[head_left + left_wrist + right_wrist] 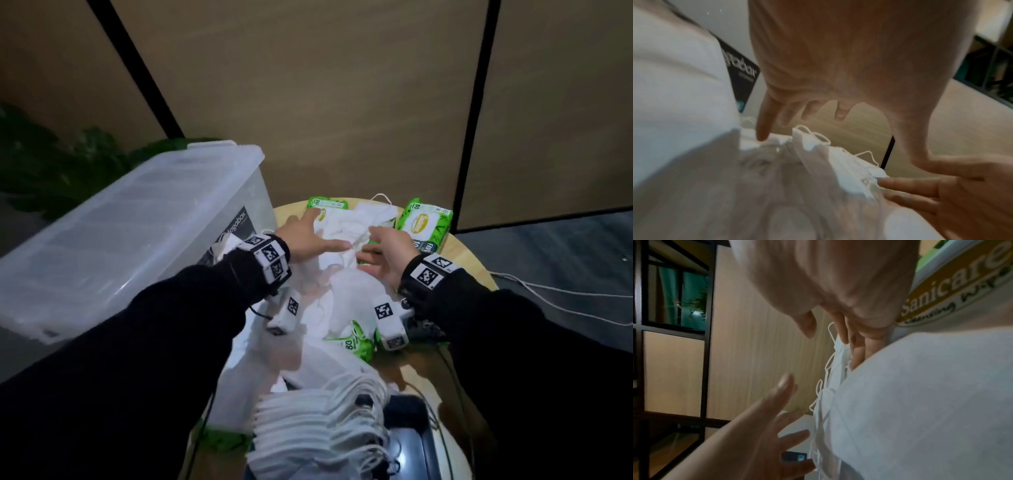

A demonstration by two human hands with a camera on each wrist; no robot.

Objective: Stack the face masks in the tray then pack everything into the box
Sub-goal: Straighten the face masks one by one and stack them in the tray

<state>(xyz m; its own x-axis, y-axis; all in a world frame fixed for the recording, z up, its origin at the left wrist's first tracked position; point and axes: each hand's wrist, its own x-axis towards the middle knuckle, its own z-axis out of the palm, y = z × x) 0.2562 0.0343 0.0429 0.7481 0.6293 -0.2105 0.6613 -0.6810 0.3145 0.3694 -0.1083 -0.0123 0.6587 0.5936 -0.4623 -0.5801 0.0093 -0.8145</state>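
my head camera looks forward and down over both forearms at the round table (pixel 460 246). each wrist camera sits close under its palm, facing along the fingers. all three share the loose face masks (pixel 346 229) pile.

Your loose masks (pixel 346 236) lie in a crumpled white heap at the table's far side, ear loops trailing, partly over green wipe packs. Nearer you, a neat stack (pixel 322 421) of white masks lies fanned, loops hanging to the right. The tray (pixel 416 442) shows as a dark rim beside that stack. The box (pixel 113 236), clear plastic with its lid on, sits on your left.
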